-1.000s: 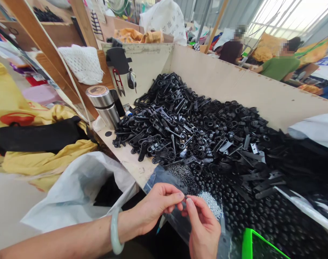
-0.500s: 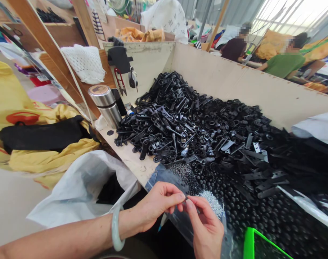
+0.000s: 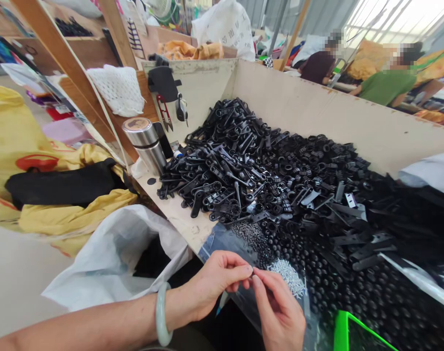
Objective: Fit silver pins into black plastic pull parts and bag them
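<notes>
My left hand [image 3: 216,282] and my right hand [image 3: 280,312] meet fingertip to fingertip at the near edge of the worktable [image 3: 178,214]. Both pinch a very small part between thumb and forefinger; it is almost hidden by the fingers. A pale green bangle [image 3: 162,314] circles my left wrist. Just beyond the fingers lies a clear plastic bag with small silver screws [image 3: 289,275]. A big heap of black plastic parts [image 3: 251,165] fills the table behind it, with small round black pieces [image 3: 353,287] nearer to me.
A steel flask [image 3: 145,144] stands at the table's left corner under red snips [image 3: 164,112] hung on the board wall. A white sack [image 3: 112,253] gapes below the table edge. A green bin corner [image 3: 344,331] shows bottom right. Two people sit behind the back wall.
The hands have stayed together at the table edge, with only slight finger movement. The view has shifted a little.
</notes>
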A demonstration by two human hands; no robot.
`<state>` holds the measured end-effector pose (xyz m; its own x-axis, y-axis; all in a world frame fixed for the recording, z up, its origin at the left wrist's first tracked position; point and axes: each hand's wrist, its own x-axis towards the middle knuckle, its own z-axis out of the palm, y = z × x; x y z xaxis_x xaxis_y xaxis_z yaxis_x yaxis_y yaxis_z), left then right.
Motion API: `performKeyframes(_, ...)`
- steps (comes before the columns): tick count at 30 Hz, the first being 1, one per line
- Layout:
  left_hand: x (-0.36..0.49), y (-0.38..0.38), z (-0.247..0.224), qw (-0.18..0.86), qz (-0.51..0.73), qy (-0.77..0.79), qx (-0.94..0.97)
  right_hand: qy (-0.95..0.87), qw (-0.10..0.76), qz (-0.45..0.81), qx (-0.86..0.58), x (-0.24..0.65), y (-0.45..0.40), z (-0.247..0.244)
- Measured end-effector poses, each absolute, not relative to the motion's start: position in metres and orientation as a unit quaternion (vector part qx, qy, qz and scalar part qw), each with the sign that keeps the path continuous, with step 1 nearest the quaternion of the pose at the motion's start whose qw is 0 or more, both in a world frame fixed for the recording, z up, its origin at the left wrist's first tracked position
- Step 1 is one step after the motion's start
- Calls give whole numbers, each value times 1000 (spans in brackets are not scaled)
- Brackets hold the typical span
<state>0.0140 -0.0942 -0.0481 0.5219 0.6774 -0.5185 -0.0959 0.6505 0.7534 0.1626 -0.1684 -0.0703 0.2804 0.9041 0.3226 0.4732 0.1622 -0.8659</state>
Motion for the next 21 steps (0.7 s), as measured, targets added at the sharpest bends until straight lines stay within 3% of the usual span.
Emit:
performKeyframes(15, 20, -102, -47, 848, 257, 438, 151, -654, 459, 30, -601, 157, -170, -77)
performKeyframes(21, 19, -110, -49, 838, 246, 455, 174, -646, 461, 51, -606, 158, -168, -73)
